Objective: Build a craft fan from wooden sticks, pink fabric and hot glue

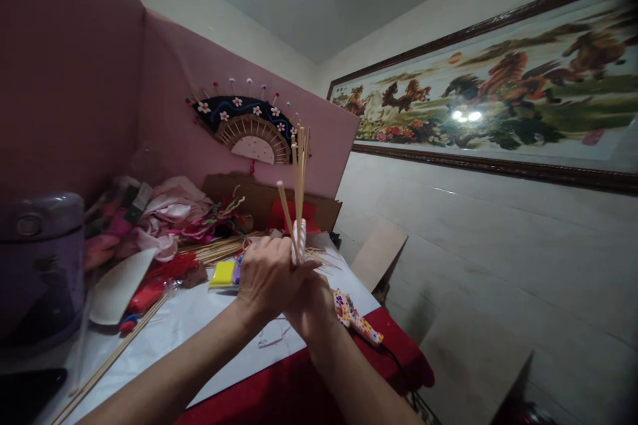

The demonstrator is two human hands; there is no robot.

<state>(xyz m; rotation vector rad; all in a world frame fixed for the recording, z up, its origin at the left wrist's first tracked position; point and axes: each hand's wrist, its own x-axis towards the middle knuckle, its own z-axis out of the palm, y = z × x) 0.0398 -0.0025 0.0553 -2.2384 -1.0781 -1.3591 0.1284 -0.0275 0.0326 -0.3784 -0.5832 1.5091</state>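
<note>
A bundle of thin wooden sticks (299, 172) stands upright above my two hands, with one stick leaning out to the left. Around its lower part sits a pale pink-and-white twisted cord (299, 242). My left hand (266, 272) is closed at the cord and sticks, its knuckles facing up. Just to the right and lower, my right hand (312, 299) is closed too, pressed against the left and gripping the bundle's lower end. The fingers of both hands are partly hidden. Behind them on the white table top (209, 358) lies a yellow packet (222, 273).
A flower-patterned glue gun (356, 319) lies right of my hands on red cloth (399, 345). Fabric scraps (174, 202), loose sticks (119, 348) and a purple container (42, 272) crowd the left. A decorated fan (249, 126) hangs on the pink board (329, 139).
</note>
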